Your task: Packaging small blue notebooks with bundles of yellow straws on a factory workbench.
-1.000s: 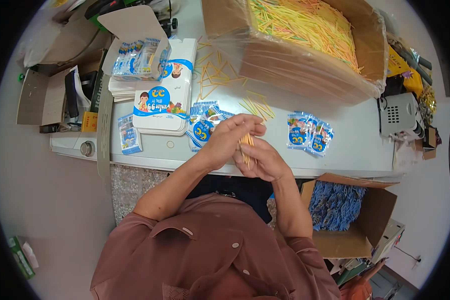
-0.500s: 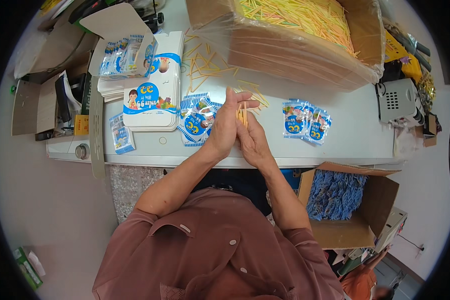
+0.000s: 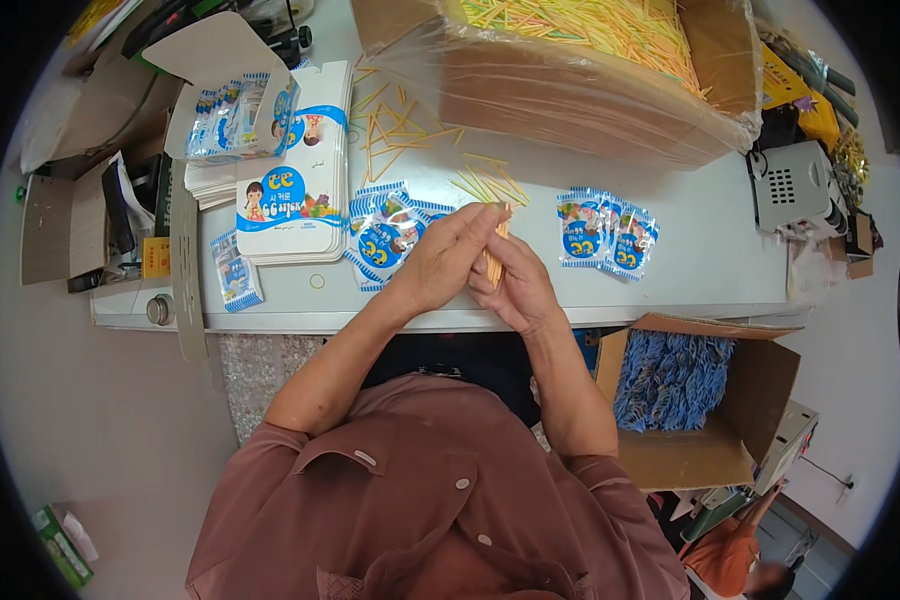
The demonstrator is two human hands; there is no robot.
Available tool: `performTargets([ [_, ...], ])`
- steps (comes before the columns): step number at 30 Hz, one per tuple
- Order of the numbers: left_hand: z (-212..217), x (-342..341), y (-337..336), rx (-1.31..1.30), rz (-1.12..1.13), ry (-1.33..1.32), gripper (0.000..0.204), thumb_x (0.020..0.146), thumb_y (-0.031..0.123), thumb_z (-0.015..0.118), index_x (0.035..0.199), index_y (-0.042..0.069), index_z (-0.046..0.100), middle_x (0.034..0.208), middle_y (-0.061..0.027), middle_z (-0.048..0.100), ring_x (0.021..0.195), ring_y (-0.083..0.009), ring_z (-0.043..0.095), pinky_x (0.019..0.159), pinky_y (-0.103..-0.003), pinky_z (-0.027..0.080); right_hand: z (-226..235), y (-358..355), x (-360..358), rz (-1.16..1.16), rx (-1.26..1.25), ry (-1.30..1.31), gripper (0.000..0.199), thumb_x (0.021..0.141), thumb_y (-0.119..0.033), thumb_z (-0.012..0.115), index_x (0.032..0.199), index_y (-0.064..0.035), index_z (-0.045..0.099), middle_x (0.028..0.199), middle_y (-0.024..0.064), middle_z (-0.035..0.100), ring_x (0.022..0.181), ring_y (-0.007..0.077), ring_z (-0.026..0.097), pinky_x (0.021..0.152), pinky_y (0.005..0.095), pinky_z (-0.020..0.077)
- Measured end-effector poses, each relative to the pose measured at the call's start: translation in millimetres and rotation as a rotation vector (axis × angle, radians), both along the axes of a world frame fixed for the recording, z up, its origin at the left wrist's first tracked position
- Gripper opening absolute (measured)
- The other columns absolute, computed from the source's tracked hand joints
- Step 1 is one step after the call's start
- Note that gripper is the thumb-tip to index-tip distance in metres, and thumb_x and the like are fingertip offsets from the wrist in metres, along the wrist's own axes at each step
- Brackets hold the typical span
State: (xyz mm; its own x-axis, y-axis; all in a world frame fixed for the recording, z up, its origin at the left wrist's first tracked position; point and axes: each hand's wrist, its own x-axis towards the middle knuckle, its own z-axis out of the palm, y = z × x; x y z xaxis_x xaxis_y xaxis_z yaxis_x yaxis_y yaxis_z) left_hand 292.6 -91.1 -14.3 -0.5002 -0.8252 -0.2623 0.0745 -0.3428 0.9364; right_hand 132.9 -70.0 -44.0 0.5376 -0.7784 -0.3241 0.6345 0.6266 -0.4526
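Observation:
My left hand and my right hand are pressed together over the front of the white table. Between the palms stands a small bundle of thin yellow-orange sticks, held by both hands. Just left of my hands lies a pile of small blue and white sachets. Another few sachets lie to the right of my hands. Loose sticks are scattered on the table beyond my fingers.
A big cardboard box lined with plastic holds several yellow sticks at the back. A stack of flat printed cartons lies at the left. An open box of blue items stands below the table's right edge. A grey device sits far right.
My hands have closed flat around the stick bundle and the bundle now stands upright between the palms. The view shifted slightly.

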Motion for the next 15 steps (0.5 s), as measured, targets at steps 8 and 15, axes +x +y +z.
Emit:
performTargets([
  [8,1.2,23.6,24.9,-0.331,0.52,-0.01,0.046,0.093,0.005,0.065,0.135,-0.003,0.047,0.123,-0.0137,0.061,0.1,-0.0157,0.065,0.09,-0.031,0.051,-5.3,-0.7,-26.0,-0.376,-0.571,0.697,0.02,0.106,-0.022,0.045,0.098,-0.0042,0.049,0.085,0.0075,0.056,0.077,0.0175,0.058,0.072,0.0295,0.0489],
  [15,-1.6,40.7,65.0,-0.573,0.584,-0.527,0.021,0.086,0.005,0.072,0.106,0.002,0.066,0.085,-0.0092,0.069,0.069,-0.0137,0.065,0.06,-0.027,0.052,-38.7,11.6,-29.0,-0.369,-0.78,1.138,0.012,0.104,-0.011,0.048,0.102,0.0004,0.051,0.093,0.01,0.06,0.093,0.0163,0.059,0.089,0.0294,0.0466],
])
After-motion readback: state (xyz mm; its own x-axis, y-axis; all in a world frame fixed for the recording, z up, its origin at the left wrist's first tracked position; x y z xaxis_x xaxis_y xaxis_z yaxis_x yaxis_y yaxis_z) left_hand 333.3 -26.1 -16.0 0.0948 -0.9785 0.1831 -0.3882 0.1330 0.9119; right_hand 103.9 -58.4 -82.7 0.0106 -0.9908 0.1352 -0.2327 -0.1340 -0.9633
